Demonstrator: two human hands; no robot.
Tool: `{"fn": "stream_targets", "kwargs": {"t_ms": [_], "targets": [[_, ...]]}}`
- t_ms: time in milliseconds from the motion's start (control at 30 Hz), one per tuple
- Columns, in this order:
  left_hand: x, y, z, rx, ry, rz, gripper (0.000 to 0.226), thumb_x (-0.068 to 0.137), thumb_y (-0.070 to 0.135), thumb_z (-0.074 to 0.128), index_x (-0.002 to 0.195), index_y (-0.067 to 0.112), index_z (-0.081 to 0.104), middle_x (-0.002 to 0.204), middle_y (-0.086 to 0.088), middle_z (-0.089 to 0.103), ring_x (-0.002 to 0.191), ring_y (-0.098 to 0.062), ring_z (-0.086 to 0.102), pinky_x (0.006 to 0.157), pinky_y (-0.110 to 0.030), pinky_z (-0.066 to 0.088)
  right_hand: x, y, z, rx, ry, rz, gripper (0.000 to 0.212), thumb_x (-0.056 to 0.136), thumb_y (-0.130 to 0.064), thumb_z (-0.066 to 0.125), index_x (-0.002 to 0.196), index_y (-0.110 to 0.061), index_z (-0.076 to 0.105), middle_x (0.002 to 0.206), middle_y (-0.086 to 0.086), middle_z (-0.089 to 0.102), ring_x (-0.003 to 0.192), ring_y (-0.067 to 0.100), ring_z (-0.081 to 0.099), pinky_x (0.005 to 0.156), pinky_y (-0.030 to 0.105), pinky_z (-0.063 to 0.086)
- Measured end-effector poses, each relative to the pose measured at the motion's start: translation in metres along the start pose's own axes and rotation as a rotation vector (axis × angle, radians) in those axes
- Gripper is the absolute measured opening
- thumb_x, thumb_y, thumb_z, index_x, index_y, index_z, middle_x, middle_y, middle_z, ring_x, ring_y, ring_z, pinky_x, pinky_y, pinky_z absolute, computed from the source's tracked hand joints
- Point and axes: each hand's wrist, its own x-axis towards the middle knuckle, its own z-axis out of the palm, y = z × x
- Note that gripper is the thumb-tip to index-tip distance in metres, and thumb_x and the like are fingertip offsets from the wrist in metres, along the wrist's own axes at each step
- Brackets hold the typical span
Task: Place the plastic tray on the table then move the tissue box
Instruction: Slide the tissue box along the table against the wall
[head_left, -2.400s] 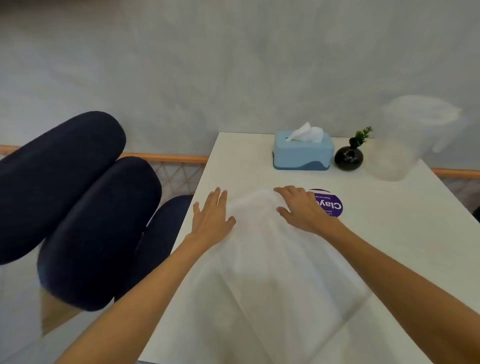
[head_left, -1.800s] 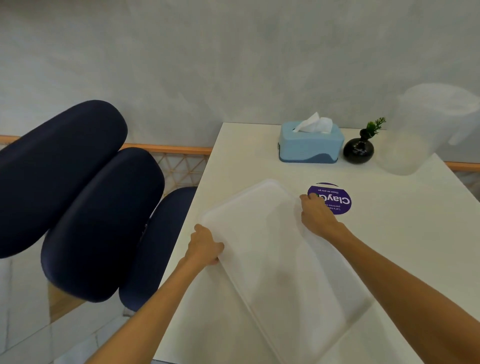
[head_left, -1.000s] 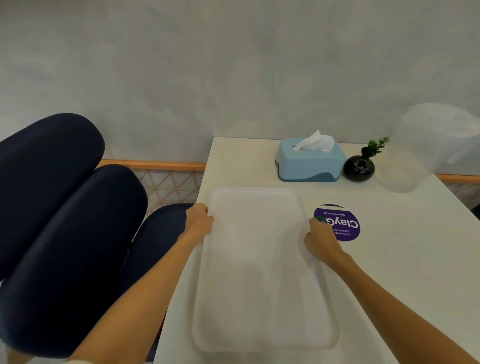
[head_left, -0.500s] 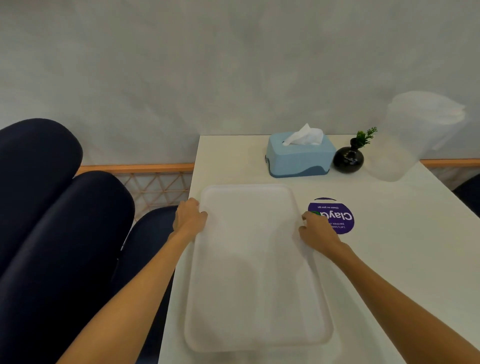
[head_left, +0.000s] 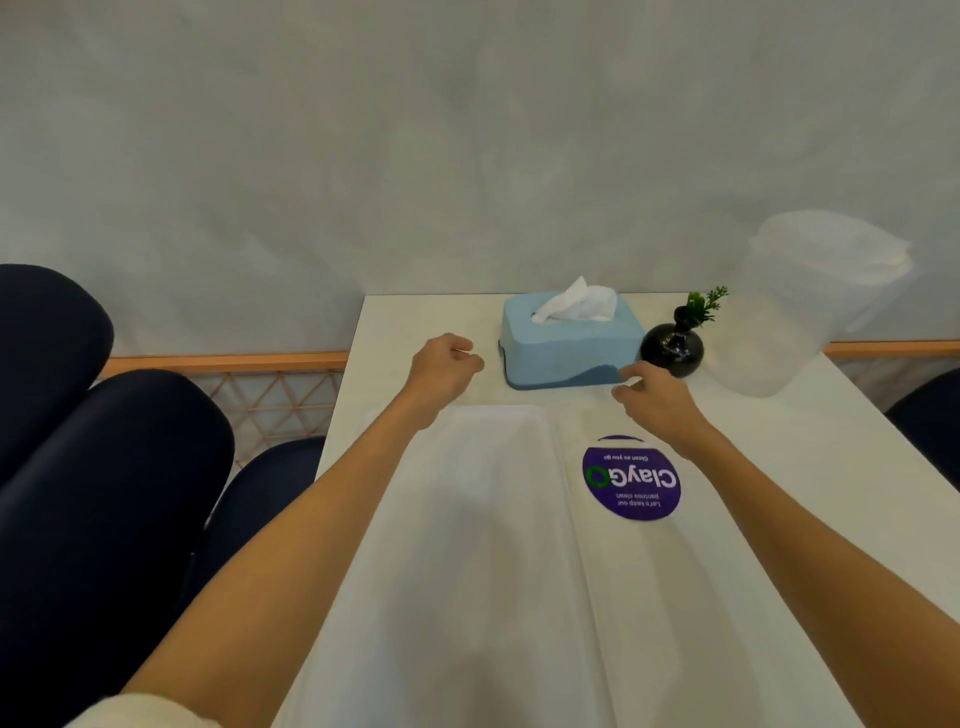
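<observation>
**Tray Down, Hands Off and Up at the Tissue Box**

Released since half a second ago: plastic tray (head_left: 483, 545), then gripped at both long sides, now flat and untouched on the table (head_left: 810, 493), by the left edge. Long axis running from the near edge toward the far edge, short far end pointing at the tissue box (head_left: 569, 348), narrowly apart from it. Moved forward off the tray rims: left hand (head_left: 444, 366), fingers curled loosely inward and holding nothing, just beside the box's left end with a gap between; right hand (head_left: 652, 397), fingers half spread, at the box's near right corner, contact impossible to tell. Unshifted near the far edge: blue box, white tissue standing from its top, long axis parallel to that edge. Just right of it, black vase (head_left: 672, 345) with a green sprig, then a translucent jug (head_left: 815, 306). Right of the tray, purple round sticker (head_left: 631, 478).
</observation>
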Motion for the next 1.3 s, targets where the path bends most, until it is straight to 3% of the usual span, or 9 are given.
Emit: {"fn": "stream_targets", "kwargs": {"t_ms": [67, 167, 300, 400, 600, 800, 900, 1100, 1300], "targets": [[0.012, 0.008, 0.016, -0.026, 0.021, -0.042, 0.048, 0.091, 0.028, 0.058, 0.135, 0.012, 0.048, 0.133, -0.011, 0.056, 0.118, -0.027, 0.055, 0.098, -0.038, 0.049, 0.019, 0.004, -0.004, 0.099, 0.024, 0.036, 0.049, 0.094, -0.026, 0.049, 0.139, -0.007, 0.042, 0.123, 0.016, 0.059, 0.098, 0.026, 0.057, 0.083, 0.037, 0.048], [0.033, 0.018, 0.040, -0.096, 0.055, -0.137, 0.059, 0.093, 0.042, 0.051, 0.144, 0.015, 0.037, 0.146, -0.009, 0.045, 0.130, -0.029, 0.047, 0.108, -0.045, 0.042, 0.051, 0.010, -0.008, 0.244, 0.056, 0.091, 0.051, 0.096, -0.033, 0.042, 0.140, -0.008, 0.038, 0.131, 0.016, 0.052, 0.103, 0.024, 0.050, 0.091, 0.043, 0.047], [0.054, 0.021, 0.065, -0.161, 0.076, -0.220, 0.069, 0.093, 0.053, 0.044, 0.149, 0.015, 0.029, 0.153, -0.007, 0.036, 0.136, -0.028, 0.040, 0.110, -0.047, 0.038, 0.082, 0.019, 0.000, 0.355, 0.042, 0.135, 0.052, 0.096, -0.040, 0.039, 0.139, -0.010, 0.038, 0.120, 0.009, 0.048, 0.103, 0.022, 0.046, 0.098, 0.046, 0.047], [0.063, 0.016, 0.080, -0.169, 0.056, -0.238, 0.069, 0.092, 0.056, 0.042, 0.146, 0.015, 0.033, 0.148, -0.006, 0.042, 0.130, -0.027, 0.044, 0.109, -0.047, 0.040, 0.093, 0.027, 0.009, 0.451, 0.039, 0.123, 0.055, 0.095, -0.044, 0.042, 0.141, -0.016, 0.035, 0.115, 0.002, 0.045, 0.106, 0.021, 0.046, 0.100, 0.047, 0.046], [0.072, 0.004, 0.094, -0.188, 0.046, -0.214, 0.057, 0.093, 0.052, 0.042, 0.137, 0.016, 0.042, 0.123, -0.004, 0.053, 0.108, -0.022, 0.051, 0.093, -0.037, 0.046, 0.098, 0.028, 0.024, 0.519, 0.059, 0.075, 0.050, 0.093, -0.043, 0.047, 0.135, -0.018, 0.036, 0.115, 0.002, 0.048, 0.104, 0.020, 0.049, 0.089, 0.039, 0.048], [0.078, -0.012, 0.069, -0.220, 0.116, -0.248, 0.061, 0.086, 0.055, 0.050, 0.134, 0.019, 0.041, 0.125, -0.004, 0.055, 0.113, -0.025, 0.054, 0.101, -0.044, 0.048, 0.093, 0.004, 0.044, 0.559, 0.023, 0.024, 0.045, 0.094, -0.042, 0.047, 0.132, -0.020, 0.035, 0.120, 0.004, 0.050, 0.106, 0.022, 0.051, 0.082, 0.036, 0.049], [0.076, -0.019, 0.049, -0.218, 0.133, -0.261, 0.059, 0.084, 0.054, 0.052, 0.131, 0.019, 0.044, 0.122, -0.004, 0.055, 0.111, -0.025, 0.054, 0.100, -0.044, 0.049, 0.091, -0.008, 0.056, 0.570, -0.008, -0.003, 0.045, 0.095, -0.041, 0.046, 0.133, -0.021, 0.033, 0.116, 0.001, 0.047, 0.103, 0.019, 0.051, 0.073, 0.026, 0.046], [0.113, -0.033, -0.030, -0.203, 0.235, -0.258, 0.054, 0.085, 0.052, 0.051, 0.128, 0.019, 0.045, 0.121, -0.004, 0.054, 0.109, -0.025, 0.052, 0.101, -0.045, 0.047, 0.109, -0.079, 0.110, 0.623, -0.069, -0.031, 0.043, 0.094, -0.043, 0.047, 0.129, -0.020, 0.035, 0.119, 0.004, 0.053, 0.101, 0.021, 0.054, 0.077, 0.029, 0.046], [0.112, -0.048, -0.049, -0.219, 0.198, -0.267, 0.037, 0.089, 0.045, 0.051, 0.116, 0.022, 0.041, 0.108, 0.001, 0.051, 0.105, -0.022, 0.048, 0.088, -0.036, 0.043, 0.106, -0.087, 0.135, 0.632, -0.098, -0.007, 0.040, 0.096, -0.043, 0.043, 0.128, -0.019, 0.034, 0.114, 0.002, 0.051, 0.099, 0.018, 0.053, 0.072, 0.022, 0.046]]}}
